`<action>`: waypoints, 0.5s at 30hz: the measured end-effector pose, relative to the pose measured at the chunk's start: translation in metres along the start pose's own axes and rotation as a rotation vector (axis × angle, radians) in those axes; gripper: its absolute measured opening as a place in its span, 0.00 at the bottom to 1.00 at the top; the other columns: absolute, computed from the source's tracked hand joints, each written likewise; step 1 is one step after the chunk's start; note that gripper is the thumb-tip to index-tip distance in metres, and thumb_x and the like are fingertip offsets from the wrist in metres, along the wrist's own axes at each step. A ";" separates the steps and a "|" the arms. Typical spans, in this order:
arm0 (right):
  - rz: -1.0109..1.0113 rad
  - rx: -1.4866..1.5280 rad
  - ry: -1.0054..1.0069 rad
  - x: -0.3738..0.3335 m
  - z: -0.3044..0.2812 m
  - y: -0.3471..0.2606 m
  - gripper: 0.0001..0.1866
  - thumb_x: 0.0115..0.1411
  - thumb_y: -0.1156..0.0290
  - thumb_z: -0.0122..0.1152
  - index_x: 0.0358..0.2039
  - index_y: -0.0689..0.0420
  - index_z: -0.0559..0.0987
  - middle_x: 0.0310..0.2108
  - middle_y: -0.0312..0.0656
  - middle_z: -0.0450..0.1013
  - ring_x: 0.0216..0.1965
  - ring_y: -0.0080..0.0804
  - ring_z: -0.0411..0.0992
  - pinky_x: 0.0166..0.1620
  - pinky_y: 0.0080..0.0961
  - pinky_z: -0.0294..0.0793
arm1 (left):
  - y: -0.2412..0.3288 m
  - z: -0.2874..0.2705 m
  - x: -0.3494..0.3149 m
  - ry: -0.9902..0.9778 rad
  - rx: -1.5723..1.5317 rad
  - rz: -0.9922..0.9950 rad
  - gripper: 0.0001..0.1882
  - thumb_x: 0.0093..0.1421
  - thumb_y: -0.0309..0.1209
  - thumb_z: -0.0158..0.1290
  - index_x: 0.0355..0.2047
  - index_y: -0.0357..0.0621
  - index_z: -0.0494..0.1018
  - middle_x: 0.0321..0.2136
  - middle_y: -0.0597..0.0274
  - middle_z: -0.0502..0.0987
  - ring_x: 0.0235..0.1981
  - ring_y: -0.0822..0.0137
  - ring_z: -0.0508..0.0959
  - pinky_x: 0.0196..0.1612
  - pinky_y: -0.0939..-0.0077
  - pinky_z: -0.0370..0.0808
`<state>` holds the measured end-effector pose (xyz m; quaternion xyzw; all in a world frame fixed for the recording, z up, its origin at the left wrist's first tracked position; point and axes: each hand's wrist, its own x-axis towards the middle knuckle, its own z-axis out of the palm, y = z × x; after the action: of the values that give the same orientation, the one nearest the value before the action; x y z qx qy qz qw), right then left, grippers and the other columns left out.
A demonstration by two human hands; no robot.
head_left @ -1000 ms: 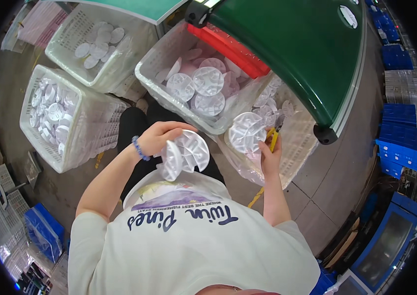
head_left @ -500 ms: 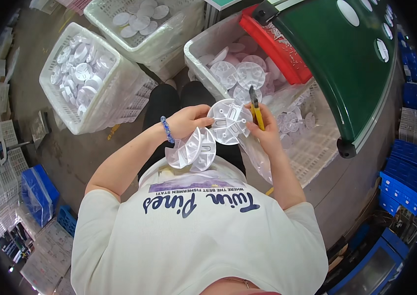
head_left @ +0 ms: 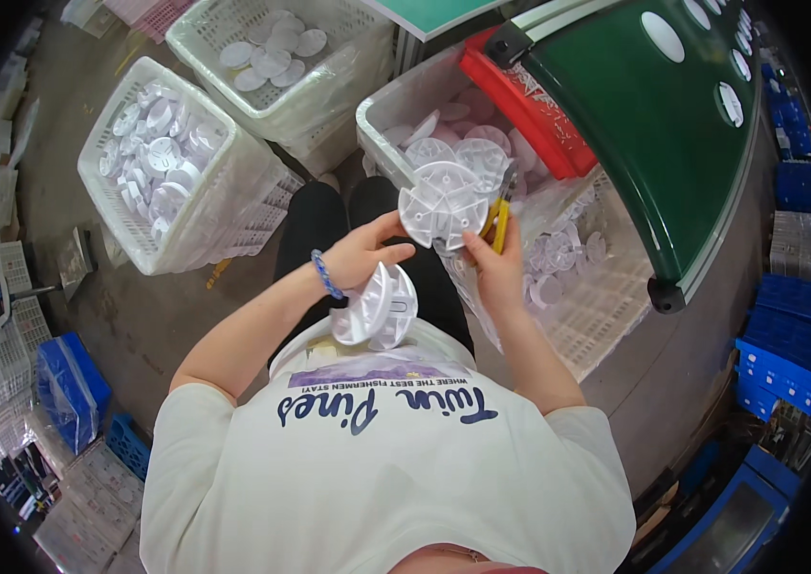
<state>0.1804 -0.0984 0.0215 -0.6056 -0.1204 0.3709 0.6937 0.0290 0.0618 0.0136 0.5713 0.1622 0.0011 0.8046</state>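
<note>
A round white plastic disc (head_left: 442, 205), ribbed on its upturned face, is between my two hands above my lap. My left hand (head_left: 367, 256) has its fingers at the disc's left edge. More white plastic pieces (head_left: 382, 308) sit below that palm, against my shirt; whether the hand grips them I cannot tell. My right hand (head_left: 498, 268) pinches the disc's lower right edge with the thumb. The same hand also holds yellow-handled nippers (head_left: 498, 222), their dark jaws pointing away from me.
White crates of plastic pieces stand at the left (head_left: 142, 251), far middle (head_left: 329, 120) and right (head_left: 382, 115). A red tray (head_left: 535, 110) of small parts sits beside a green table (head_left: 616, 124) with white ovals. Blue bins (head_left: 788, 335) line the far right.
The disc has turned and shifted slightly left. My right hand has moved left and down a little, tilting the nippers. The left fingers have straightened along the disc's edge.
</note>
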 end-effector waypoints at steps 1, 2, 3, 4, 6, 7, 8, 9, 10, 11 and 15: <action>-0.006 0.003 -0.008 -0.003 0.004 0.004 0.28 0.54 0.76 0.61 0.54 0.54 0.61 0.35 0.33 0.68 0.31 0.18 0.67 0.31 0.15 0.66 | 0.003 0.007 0.002 0.036 -0.093 -0.011 0.25 0.61 0.26 0.49 0.58 0.41 0.58 0.45 0.64 0.70 0.34 0.79 0.71 0.37 0.83 0.70; 0.045 0.041 -0.032 -0.007 0.009 0.008 0.28 0.54 0.76 0.61 0.54 0.55 0.61 0.35 0.33 0.68 0.30 0.19 0.67 0.30 0.15 0.66 | -0.003 0.008 0.004 0.099 -0.089 -0.046 0.26 0.60 0.26 0.49 0.59 0.41 0.57 0.44 0.64 0.71 0.33 0.80 0.70 0.37 0.84 0.70; 0.096 0.078 -0.055 -0.010 0.011 0.011 0.28 0.54 0.77 0.61 0.53 0.55 0.61 0.36 0.34 0.68 0.30 0.19 0.67 0.30 0.16 0.66 | -0.008 0.007 0.006 0.161 -0.087 -0.081 0.27 0.60 0.25 0.49 0.60 0.41 0.56 0.43 0.65 0.71 0.32 0.80 0.70 0.36 0.85 0.69; 0.138 0.017 -0.012 -0.012 0.009 0.014 0.29 0.52 0.76 0.62 0.54 0.56 0.62 0.36 0.34 0.68 0.31 0.22 0.67 0.31 0.18 0.67 | -0.006 0.006 0.006 0.172 -0.083 -0.078 0.27 0.60 0.25 0.49 0.60 0.41 0.56 0.43 0.65 0.71 0.32 0.80 0.70 0.36 0.85 0.69; -0.164 -0.338 -0.018 -0.013 -0.003 0.007 0.30 0.50 0.77 0.63 0.54 0.56 0.63 0.35 0.35 0.68 0.33 0.23 0.68 0.32 0.19 0.66 | -0.003 0.005 0.006 0.231 -0.008 0.003 0.27 0.61 0.24 0.47 0.61 0.41 0.55 0.42 0.61 0.73 0.39 0.73 0.73 0.45 0.80 0.69; -0.470 -0.690 -0.012 -0.012 -0.011 -0.001 0.31 0.48 0.77 0.64 0.54 0.56 0.65 0.35 0.36 0.68 0.34 0.25 0.68 0.32 0.21 0.66 | -0.002 0.004 0.005 0.238 -0.003 0.001 0.27 0.61 0.24 0.47 0.61 0.41 0.55 0.42 0.61 0.73 0.39 0.73 0.73 0.45 0.80 0.69; -0.531 -0.909 -0.148 -0.013 -0.015 -0.025 0.34 0.42 0.76 0.67 0.53 0.55 0.68 0.36 0.39 0.68 0.37 0.31 0.69 0.36 0.27 0.66 | -0.002 0.004 0.002 0.257 0.049 0.018 0.28 0.61 0.23 0.46 0.61 0.41 0.55 0.43 0.60 0.73 0.39 0.73 0.73 0.45 0.80 0.69; -0.530 -0.901 -0.154 -0.015 -0.011 -0.036 0.34 0.42 0.76 0.67 0.53 0.55 0.68 0.36 0.39 0.68 0.37 0.31 0.69 0.36 0.27 0.66 | -0.002 0.005 0.000 0.274 0.101 0.034 0.28 0.61 0.23 0.46 0.61 0.41 0.54 0.44 0.59 0.73 0.40 0.74 0.73 0.45 0.80 0.69; -0.601 -1.105 -0.213 -0.017 -0.008 -0.046 0.34 0.40 0.75 0.68 0.52 0.53 0.70 0.37 0.40 0.68 0.38 0.34 0.69 0.38 0.29 0.64 | 0.000 0.006 0.001 0.272 0.171 0.026 0.28 0.60 0.22 0.45 0.62 0.42 0.54 0.45 0.58 0.73 0.40 0.73 0.73 0.45 0.79 0.69; -0.668 -1.309 -0.275 -0.019 -0.007 -0.051 0.35 0.38 0.74 0.68 0.51 0.52 0.71 0.38 0.41 0.68 0.39 0.37 0.68 0.39 0.31 0.63 | -0.003 0.007 0.001 0.266 0.175 0.021 0.28 0.60 0.22 0.45 0.62 0.42 0.54 0.45 0.58 0.73 0.40 0.73 0.73 0.45 0.79 0.69; -0.561 -1.398 -0.282 -0.022 -0.002 -0.054 0.34 0.39 0.72 0.67 0.52 0.50 0.71 0.40 0.41 0.68 0.44 0.38 0.66 0.44 0.35 0.59 | -0.004 0.011 0.004 0.295 0.306 0.045 0.30 0.59 0.23 0.46 0.62 0.46 0.54 0.42 0.55 0.73 0.39 0.70 0.73 0.45 0.79 0.69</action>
<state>0.1863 -0.1145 0.0777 -0.7973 -0.5634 0.0922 0.1958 0.0353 0.0509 0.0118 0.6839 0.2638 0.0778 0.6758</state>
